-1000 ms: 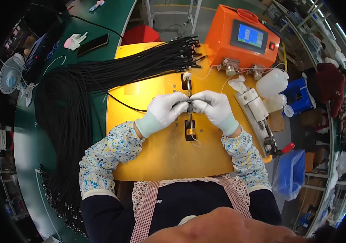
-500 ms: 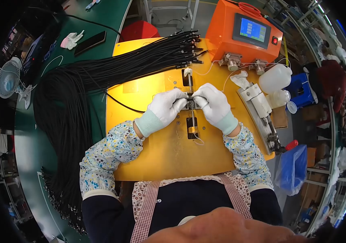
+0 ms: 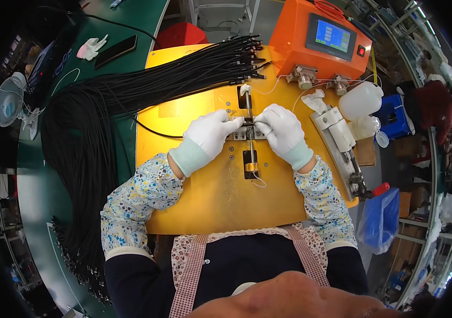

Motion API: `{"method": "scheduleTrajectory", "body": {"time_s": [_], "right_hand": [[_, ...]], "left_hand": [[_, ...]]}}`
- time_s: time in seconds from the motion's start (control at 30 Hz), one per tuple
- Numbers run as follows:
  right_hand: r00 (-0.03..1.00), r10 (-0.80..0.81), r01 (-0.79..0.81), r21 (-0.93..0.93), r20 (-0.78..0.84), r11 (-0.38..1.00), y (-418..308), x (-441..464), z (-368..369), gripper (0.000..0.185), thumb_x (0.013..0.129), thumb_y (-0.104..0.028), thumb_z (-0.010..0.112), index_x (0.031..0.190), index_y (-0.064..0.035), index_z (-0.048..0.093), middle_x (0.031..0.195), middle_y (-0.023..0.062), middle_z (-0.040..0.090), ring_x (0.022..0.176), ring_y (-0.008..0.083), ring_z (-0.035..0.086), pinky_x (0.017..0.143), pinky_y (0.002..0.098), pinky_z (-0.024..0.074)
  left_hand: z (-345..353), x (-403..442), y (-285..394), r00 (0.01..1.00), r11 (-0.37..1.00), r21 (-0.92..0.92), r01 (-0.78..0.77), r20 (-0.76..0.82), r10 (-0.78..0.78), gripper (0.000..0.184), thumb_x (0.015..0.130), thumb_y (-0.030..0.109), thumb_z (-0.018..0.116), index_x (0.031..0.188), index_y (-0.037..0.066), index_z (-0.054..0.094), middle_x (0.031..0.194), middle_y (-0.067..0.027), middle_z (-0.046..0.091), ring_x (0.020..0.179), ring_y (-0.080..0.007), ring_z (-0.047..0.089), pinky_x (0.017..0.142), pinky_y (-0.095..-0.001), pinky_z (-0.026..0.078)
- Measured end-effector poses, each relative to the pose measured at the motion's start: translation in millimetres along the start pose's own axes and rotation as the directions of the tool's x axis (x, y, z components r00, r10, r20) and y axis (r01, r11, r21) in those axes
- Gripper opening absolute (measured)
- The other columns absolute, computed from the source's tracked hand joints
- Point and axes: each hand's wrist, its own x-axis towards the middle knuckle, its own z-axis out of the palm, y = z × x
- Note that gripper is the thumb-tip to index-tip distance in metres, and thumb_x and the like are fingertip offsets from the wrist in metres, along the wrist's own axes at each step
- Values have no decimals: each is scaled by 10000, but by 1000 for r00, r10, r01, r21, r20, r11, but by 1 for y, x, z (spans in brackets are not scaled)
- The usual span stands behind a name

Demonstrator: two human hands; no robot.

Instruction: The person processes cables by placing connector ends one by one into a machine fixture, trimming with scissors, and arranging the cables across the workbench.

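In white gloves, my left hand [image 3: 210, 137] and my right hand [image 3: 284, 133] face each other over a small metal fixture [image 3: 240, 135] on the yellow board. A black cable [image 3: 157, 132] comes in from the left and runs under my left hand. My left thumb and fingers pinch it beside the fixture. On the other side, the curled fingers of my right hand close on its end; the tip is mostly hidden. Slim metal cylinders [image 3: 252, 151] point at the fixture from front and back.
A thick bundle of black cables [image 3: 125, 95] lies across the yellow board [image 3: 199, 206] and green table. At back right stands an orange machine with a screen [image 3: 332, 37]. White bottles [image 3: 361, 100] and a lever press [image 3: 337, 132] are on the right. A phone [image 3: 116, 52] lies back left.
My left hand has shifted slightly left, with its fingers straighter, exposing more of the fixture. My right hand stays at the fixture with its fingers a little more curled.
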Motion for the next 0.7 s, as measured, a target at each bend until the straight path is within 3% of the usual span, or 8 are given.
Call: {"method": "scheduleTrajectory", "body": {"time_s": [0.03,0.23,0.27,0.37,0.43,0.5,0.63,0.7], "right_hand": [[1000,-3,3,-4,0,1000,-1,0,0,71,808,-130,662,847,-95,613,821,60,569,768,270,583,690,376,470],[930,345,-368,297,130,881,3,16,-15,94,801,-143,668,806,-50,671,765,89,609,735,277,616,668,363,492],[969,247,-247,108,17,963,14,26,-15,123,813,-182,656,810,-62,681,767,93,624,720,271,626,673,365,498],[996,82,-88,-194,-42,977,35,70,-11,139,843,-201,646,892,-76,680,854,91,657,806,272,644,726,364,508],[997,5,28,-435,75,900,53,105,4,145,872,-227,596,938,-123,673,917,55,651,860,265,638,763,368,509],[987,-32,117,-582,155,805,62,134,22,103,856,-179,592,924,-142,660,865,58,624,862,264,632,768,397,501],[842,342,100,-743,418,662,51,170,36,188,836,-100,576,958,-94,717,960,120,700,889,296,685,744,395,555],[834,325,133,-735,446,665,52,172,36,205,830,-75,569,961,-74,727,986,148,701,911,301,690,743,391,568]], "left_hand": [[-2,0,0,999,998,55,-27,41,25,345,853,60,542,1147,206,649,802,-55,546,689,-244,587,601,-359,491],[-1,-1,-3,983,957,226,-182,21,182,433,804,44,546,1189,226,622,811,-48,540,730,-237,591,609,-362,491],[-1,-1,-3,984,959,221,-175,32,173,432,802,45,548,1188,224,621,816,-46,541,736,-239,591,616,-364,491],[-3,-1,-2,985,963,212,-169,60,159,429,799,50,552,1188,217,620,825,-44,543,747,-242,592,636,-369,492],[-4,0,-2,983,958,219,-184,62,174,426,800,54,554,1189,215,619,825,-46,542,748,-242,592,648,-368,492],[-5,0,0,985,964,207,-166,90,151,421,800,54,556,1186,207,622,830,-48,545,751,-242,593,653,-369,492],[-6,2,0,983,963,208,-171,102,153,411,801,56,559,1183,193,624,831,-50,547,758,-243,595,658,-371,492],[-7,3,0,983,966,200,-166,114,145,412,799,55,560,1183,191,624,831,-50,549,753,-244,595,657,-373,492]]}}
